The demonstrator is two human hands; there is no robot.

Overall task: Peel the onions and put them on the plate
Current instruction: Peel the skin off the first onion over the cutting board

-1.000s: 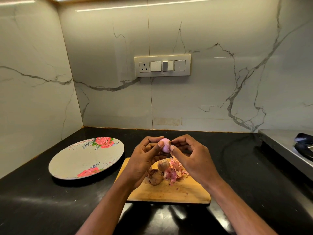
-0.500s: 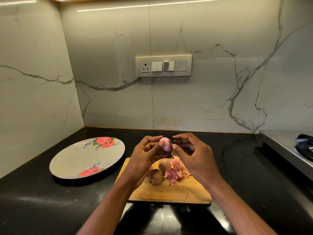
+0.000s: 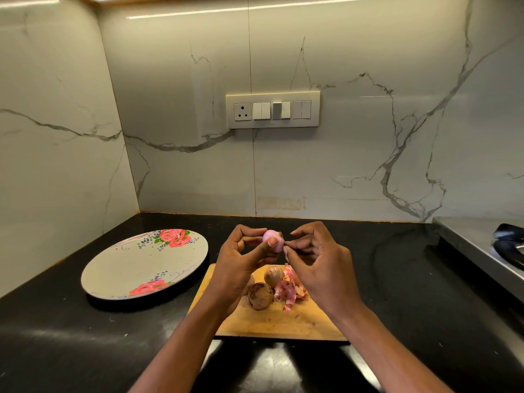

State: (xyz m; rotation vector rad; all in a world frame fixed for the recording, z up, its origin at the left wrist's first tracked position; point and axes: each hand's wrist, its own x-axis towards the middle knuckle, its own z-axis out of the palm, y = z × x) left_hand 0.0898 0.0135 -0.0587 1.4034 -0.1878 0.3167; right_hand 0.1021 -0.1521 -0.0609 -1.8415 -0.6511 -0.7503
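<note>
Pinching one peeled pink onion in my left hand, thumb in front and fingers curled behind, I hold it above the board. My right hand nips at its brown root end with thumb and forefinger tips pressed together. Two unpeeled onions, dry and papery, lie on the wooden board beside one pile of pink skins. One oval floral plate sits left. My left palm hides part of the board.

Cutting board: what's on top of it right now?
On the cutting board lie two unpeeled onions and a pile of pink peels. The hands hide part of its far end.
</note>
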